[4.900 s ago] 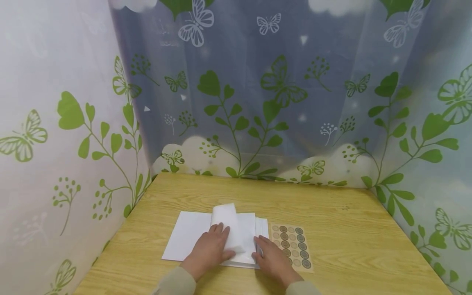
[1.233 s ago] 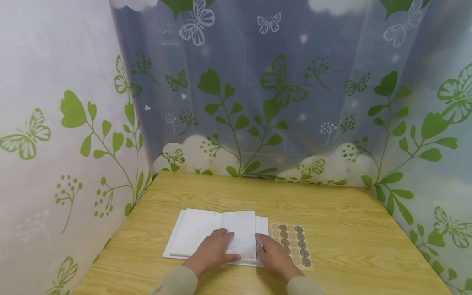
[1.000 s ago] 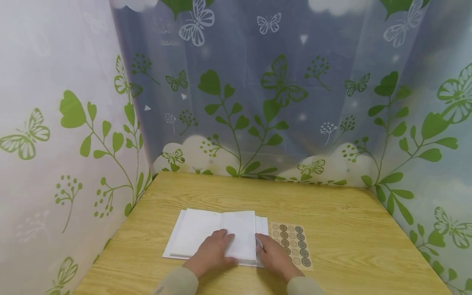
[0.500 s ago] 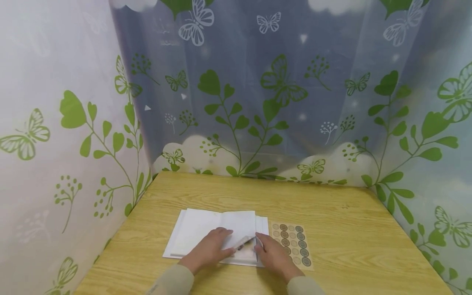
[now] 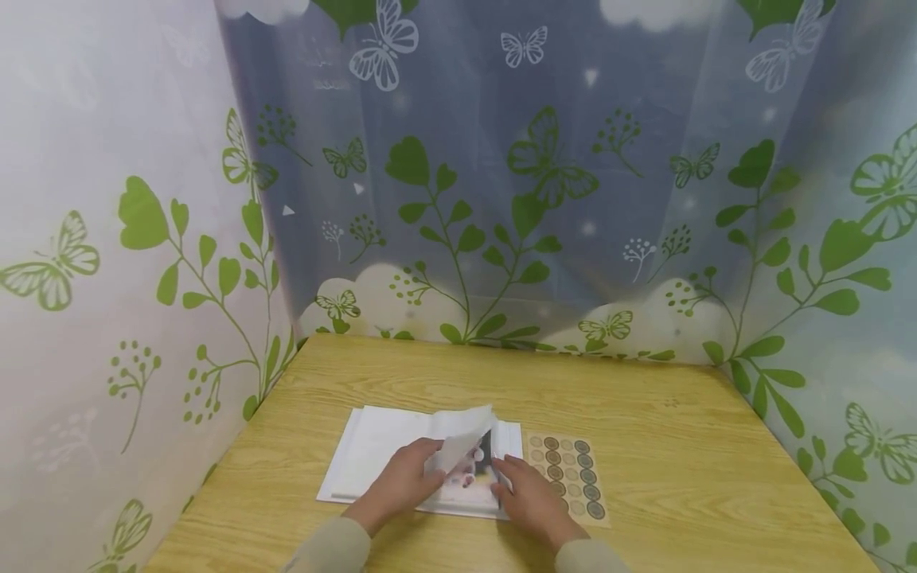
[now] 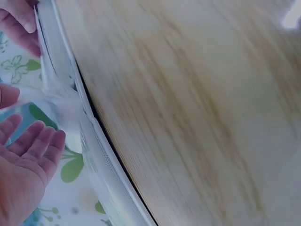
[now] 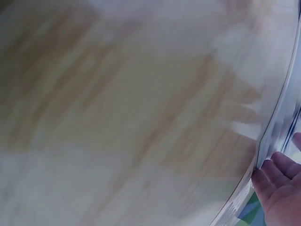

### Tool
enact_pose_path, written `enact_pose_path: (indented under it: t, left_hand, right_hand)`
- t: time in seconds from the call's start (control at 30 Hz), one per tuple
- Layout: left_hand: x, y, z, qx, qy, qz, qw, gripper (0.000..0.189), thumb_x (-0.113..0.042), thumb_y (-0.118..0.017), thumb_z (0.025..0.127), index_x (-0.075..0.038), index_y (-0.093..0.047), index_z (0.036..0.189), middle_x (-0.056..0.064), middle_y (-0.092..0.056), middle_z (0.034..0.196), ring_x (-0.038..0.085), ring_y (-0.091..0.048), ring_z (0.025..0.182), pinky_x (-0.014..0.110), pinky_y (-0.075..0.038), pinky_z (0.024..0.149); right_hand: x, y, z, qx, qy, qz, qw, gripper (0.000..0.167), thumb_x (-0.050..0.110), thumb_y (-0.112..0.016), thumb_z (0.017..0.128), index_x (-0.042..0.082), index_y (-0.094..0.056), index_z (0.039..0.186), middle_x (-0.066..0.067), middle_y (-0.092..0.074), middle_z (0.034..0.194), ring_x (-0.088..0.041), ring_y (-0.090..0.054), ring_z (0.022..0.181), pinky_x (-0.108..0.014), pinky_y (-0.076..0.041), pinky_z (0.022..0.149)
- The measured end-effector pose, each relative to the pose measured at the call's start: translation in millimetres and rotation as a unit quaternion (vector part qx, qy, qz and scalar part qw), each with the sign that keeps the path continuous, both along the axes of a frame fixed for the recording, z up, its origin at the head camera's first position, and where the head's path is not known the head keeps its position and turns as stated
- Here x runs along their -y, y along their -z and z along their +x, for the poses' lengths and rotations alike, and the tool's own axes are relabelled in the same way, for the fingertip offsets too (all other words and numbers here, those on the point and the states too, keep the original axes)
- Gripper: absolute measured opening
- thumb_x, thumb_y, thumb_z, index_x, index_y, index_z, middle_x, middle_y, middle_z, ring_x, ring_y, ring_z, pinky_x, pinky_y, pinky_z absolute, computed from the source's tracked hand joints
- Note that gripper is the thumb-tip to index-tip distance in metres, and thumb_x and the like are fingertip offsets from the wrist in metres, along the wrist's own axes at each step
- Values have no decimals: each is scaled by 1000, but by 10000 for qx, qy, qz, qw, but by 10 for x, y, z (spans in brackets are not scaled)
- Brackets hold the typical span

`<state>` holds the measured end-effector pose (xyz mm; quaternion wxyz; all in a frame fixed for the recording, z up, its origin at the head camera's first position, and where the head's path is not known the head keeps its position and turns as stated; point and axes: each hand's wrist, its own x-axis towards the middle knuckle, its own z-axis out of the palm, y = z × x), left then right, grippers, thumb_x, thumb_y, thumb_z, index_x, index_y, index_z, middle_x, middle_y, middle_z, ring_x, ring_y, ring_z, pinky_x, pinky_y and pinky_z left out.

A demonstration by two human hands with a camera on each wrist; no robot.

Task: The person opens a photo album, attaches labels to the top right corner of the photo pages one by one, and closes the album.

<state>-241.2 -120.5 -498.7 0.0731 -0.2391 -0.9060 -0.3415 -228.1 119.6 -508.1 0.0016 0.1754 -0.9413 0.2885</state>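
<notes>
A white photo album [image 5: 383, 446] lies spread on the table. My left hand [image 5: 404, 477] pinches a lifted album page [image 5: 466, 430] between thumb and fingers, and the page curls up toward the left. Under it a printed picture [image 5: 473, 473] in dark and pink tones is partly uncovered. In the left wrist view the translucent page [image 6: 51, 101] runs to the thumb of the left hand [image 6: 23, 174]. My right hand [image 5: 533, 497] grips the album's right edge, thumb on the pages. The right wrist view has the right hand [image 7: 284, 188] at that edge, the thumb mostly cut off.
A tan sheet of round stickers [image 5: 573, 469] lies right of the album, partly behind the right hand. The wood-grain table [image 5: 680, 461] reaches back to a curtain [image 5: 523, 239] with leaves and butterflies, which also closes off both sides.
The white right-hand page lay flat about a second ago. Its right side has since been raised by my left hand, uncovering the picture. My right hand stays at the album's edge.
</notes>
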Motion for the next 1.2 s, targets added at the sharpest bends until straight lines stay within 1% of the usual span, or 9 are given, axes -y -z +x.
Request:
enact_pose_path:
  t: [0.17,0.27,0.37,0.53,0.67,0.73,0.87,0.97,1.2]
  left_hand:
    - [-17,-43,8,-7,-368,607,9975,26,-3,-65,86,4,-67,110,15,-68,103,30,-67,93,36,-58,75]
    - [-44,-68,3,-116,-395,745,9964,22,-5,-67,88,3,-68,108,14,-69,102,29,-67,90,35,-56,75]
    - [-107,-54,8,-48,-253,367,9990,27,-18,-71,90,-1,-69,111,10,-70,105,27,-67,93,37,-55,79]
    - [-270,-14,60,-112,98,-935,9955,53,-48,-75,84,-10,-68,121,2,-64,113,21,-61,104,37,-54,87]
    - [-351,-3,69,-593,133,-1396,9883,44,-40,-76,86,-11,-68,118,-1,-61,106,15,-60,99,31,-56,79]
    - [-352,-10,63,-693,25,-1153,9909,31,-29,-74,89,-10,-69,113,-3,-62,97,11,-60,89,28,-55,73]
    - [-294,-60,54,-503,-315,-106,9982,5,-13,-69,90,-9,-68,91,-7,-56,74,5,-50,63,24,-46,56]
    - [-226,-98,57,-298,-604,521,9964,14,-9,-67,90,-11,-61,78,-9,-51,64,3,-42,56,22,-40,49]
    - [-47,-125,109,-87,-1228,1321,9836,4,-6,-67,90,-2,-68,90,-4,-59,68,5,-47,59,21,-44,52]
  right_hand:
    - [20,-7,-4,84,88,125,9998,42,23,-61,96,2,-61,132,-26,-53,138,-47,-49,126,-62,-38,104]
    - [33,-17,-11,176,210,356,9990,41,20,-60,96,1,-60,132,-24,-53,139,-45,-49,128,-60,-38,105]
    - [35,-12,-16,150,259,469,9984,40,19,-57,96,0,-61,131,-23,-53,138,-44,-49,128,-59,-39,106]
    - [27,3,-13,-1,192,341,9992,41,29,-53,101,2,-62,130,-25,-55,136,-45,-51,125,-60,-41,103]
    - [26,17,-12,-37,85,259,9996,46,36,-57,100,1,-62,130,-26,-55,136,-46,-51,124,-61,-41,102]
    - [29,21,-5,-36,37,236,9997,48,36,-61,97,0,-61,130,-27,-54,136,-47,-51,124,-62,-42,101]
    - [35,28,15,-94,23,269,9996,49,32,-66,94,1,-60,132,-28,-52,137,-48,-51,124,-62,-41,101]
    - [37,27,27,-179,37,320,9993,49,31,-66,94,1,-60,132,-28,-52,138,-48,-50,124,-63,-40,102]
    - [38,34,33,-279,-49,440,9986,49,30,-65,94,0,-59,132,-28,-52,138,-47,-50,125,-61,-40,103]
